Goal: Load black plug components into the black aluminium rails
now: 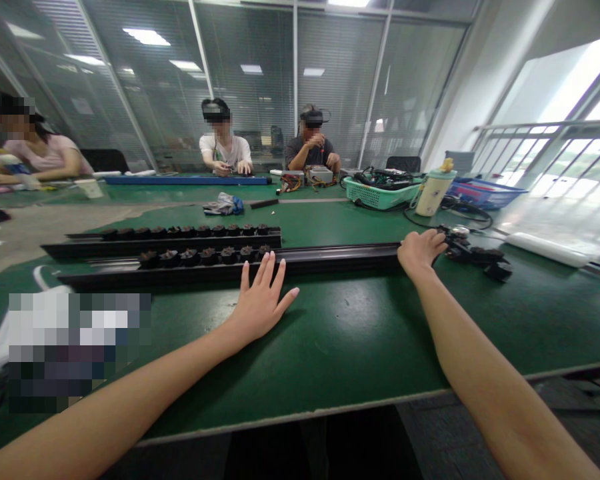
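Viewing from the head camera: the black extruded rail [330, 259] lies across the green surface [350, 333], long axis running left to right, with black fittings [200, 256] along its left half and a second rail [180, 245] parallel behind it. Right hand [420, 253] (the nearer to the rail's right end) sits curled over that end; clenching cannot be confirmed. Left hand [263, 300] rests open, palm down, fingertips at the rail's near face
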The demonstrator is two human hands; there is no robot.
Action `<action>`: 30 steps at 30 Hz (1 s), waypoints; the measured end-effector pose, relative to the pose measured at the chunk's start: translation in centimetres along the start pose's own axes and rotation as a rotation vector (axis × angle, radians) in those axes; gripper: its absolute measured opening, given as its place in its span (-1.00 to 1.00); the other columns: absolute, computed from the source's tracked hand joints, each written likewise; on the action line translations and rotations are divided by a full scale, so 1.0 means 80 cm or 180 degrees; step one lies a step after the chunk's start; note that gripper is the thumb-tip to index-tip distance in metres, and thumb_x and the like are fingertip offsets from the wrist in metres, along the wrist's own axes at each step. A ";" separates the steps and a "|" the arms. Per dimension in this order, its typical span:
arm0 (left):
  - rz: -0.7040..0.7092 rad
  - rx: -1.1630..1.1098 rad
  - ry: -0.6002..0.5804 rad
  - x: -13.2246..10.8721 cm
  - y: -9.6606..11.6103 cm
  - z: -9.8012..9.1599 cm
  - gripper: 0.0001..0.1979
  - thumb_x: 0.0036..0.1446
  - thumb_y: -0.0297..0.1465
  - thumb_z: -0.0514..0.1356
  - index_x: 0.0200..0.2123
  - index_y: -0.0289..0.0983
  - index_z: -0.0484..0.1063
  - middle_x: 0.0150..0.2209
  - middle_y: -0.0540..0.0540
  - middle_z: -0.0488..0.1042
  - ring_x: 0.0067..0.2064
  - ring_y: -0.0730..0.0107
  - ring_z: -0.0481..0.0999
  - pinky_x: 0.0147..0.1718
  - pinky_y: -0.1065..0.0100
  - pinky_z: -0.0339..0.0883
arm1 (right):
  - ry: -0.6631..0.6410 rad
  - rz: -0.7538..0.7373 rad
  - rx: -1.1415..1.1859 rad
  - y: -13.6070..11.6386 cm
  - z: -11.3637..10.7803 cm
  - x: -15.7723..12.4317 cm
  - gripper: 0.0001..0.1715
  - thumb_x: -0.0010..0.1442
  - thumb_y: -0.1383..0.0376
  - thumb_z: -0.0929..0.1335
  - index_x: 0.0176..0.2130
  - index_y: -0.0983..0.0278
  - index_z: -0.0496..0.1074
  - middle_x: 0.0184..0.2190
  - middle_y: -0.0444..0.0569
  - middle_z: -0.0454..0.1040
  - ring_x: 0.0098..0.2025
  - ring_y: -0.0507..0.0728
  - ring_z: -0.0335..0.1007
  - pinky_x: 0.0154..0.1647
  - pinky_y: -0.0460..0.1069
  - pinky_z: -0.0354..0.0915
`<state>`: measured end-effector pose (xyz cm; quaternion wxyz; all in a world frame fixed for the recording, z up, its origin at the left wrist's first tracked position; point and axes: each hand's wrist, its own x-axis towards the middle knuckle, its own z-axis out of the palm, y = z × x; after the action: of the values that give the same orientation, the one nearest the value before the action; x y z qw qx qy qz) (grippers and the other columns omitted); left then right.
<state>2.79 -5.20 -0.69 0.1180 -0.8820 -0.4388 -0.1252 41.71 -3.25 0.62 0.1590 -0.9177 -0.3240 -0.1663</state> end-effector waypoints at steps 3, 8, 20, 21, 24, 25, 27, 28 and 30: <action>0.0012 -0.0015 0.0011 0.000 0.000 0.001 -0.23 0.45 0.02 -0.27 0.49 -0.38 -0.07 0.53 -0.33 -0.19 0.54 0.03 -0.26 0.44 -0.23 -0.36 | 0.0030 0.0026 0.0037 0.004 0.004 0.003 -0.59 0.28 0.33 0.27 -0.01 0.49 0.55 0.13 0.42 0.28 0.18 0.44 0.10 0.11 0.27 0.11; 0.0027 0.0016 0.0093 0.000 -0.002 0.005 -0.23 0.45 0.01 -0.26 0.49 -0.39 -0.06 0.52 -0.34 -0.19 0.54 0.02 -0.25 0.44 -0.23 -0.36 | -0.0028 0.0115 0.0117 0.012 0.008 0.012 -0.57 0.32 0.32 0.27 0.03 0.51 0.54 0.16 0.45 0.25 0.20 0.45 0.09 0.13 0.26 0.10; -0.0004 -0.0042 0.0000 0.000 0.000 -0.001 -0.23 0.44 0.02 -0.26 0.49 -0.37 -0.08 0.53 -0.32 -0.16 0.55 0.02 -0.25 0.44 -0.22 -0.37 | -0.0081 0.0412 0.0243 0.030 0.013 0.030 -0.56 0.32 0.25 0.31 0.04 0.48 0.54 0.17 0.42 0.28 0.21 0.44 0.08 0.17 0.26 0.07; -0.0002 -0.0042 -0.0005 -0.001 0.000 -0.001 -0.23 0.44 0.02 -0.26 0.50 -0.37 -0.08 0.53 -0.32 -0.17 0.55 0.02 -0.25 0.44 -0.22 -0.38 | -0.0081 0.0424 0.0237 0.032 0.015 0.032 -0.56 0.32 0.25 0.30 0.04 0.48 0.54 0.17 0.42 0.28 0.21 0.44 0.08 0.16 0.27 0.06; 0.0001 -0.0038 -0.0008 -0.001 0.000 0.000 -0.22 0.44 0.02 -0.29 0.49 -0.38 -0.07 0.53 -0.33 -0.19 0.55 0.04 -0.26 0.44 -0.21 -0.39 | -0.0081 0.0463 0.0222 0.037 0.017 0.037 -0.54 0.32 0.24 0.29 0.06 0.48 0.54 0.17 0.44 0.27 0.20 0.44 0.07 0.14 0.28 0.06; 0.0002 -0.0040 0.0007 -0.001 0.000 0.000 -0.22 0.44 0.02 -0.29 0.49 -0.38 -0.07 0.53 -0.33 -0.19 0.55 0.04 -0.26 0.44 -0.21 -0.39 | -0.0087 0.0478 0.0225 0.039 0.018 0.038 -0.53 0.32 0.24 0.28 0.06 0.48 0.53 0.17 0.44 0.27 0.19 0.44 0.06 0.13 0.28 0.06; 0.0010 -0.0055 0.0050 -0.001 0.000 0.001 -0.22 0.44 0.02 -0.29 0.49 -0.37 -0.06 0.53 -0.33 -0.17 0.55 0.03 -0.24 0.44 -0.22 -0.39 | -0.0119 0.0504 0.0251 0.042 0.017 0.041 -0.53 0.33 0.24 0.28 0.07 0.49 0.53 0.18 0.45 0.26 0.19 0.42 0.04 0.12 0.27 0.04; 0.0017 -0.0067 0.0065 -0.001 0.000 0.000 -0.22 0.44 0.02 -0.29 0.49 -0.37 -0.06 0.53 -0.33 -0.15 0.55 0.03 -0.23 0.44 -0.22 -0.38 | -0.0148 0.0511 0.0271 0.043 0.017 0.042 -0.53 0.33 0.24 0.28 0.07 0.49 0.53 0.18 0.46 0.25 0.19 0.42 0.02 0.12 0.27 0.02; 0.0028 -0.0089 0.0071 -0.001 0.000 0.000 -0.22 0.44 0.02 -0.29 0.49 -0.37 -0.06 0.52 -0.34 -0.14 0.54 0.02 -0.22 0.44 -0.23 -0.37 | -0.0194 0.0530 0.0317 0.047 0.016 0.044 -0.53 0.34 0.25 0.28 0.08 0.48 0.53 0.18 0.47 0.24 0.18 0.41 -0.01 0.12 0.26 -0.02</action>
<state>2.73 -5.24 -0.72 0.1112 -0.8840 -0.4317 -0.1406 47.00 -3.61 0.21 0.2077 -0.9370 -0.2591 -0.1082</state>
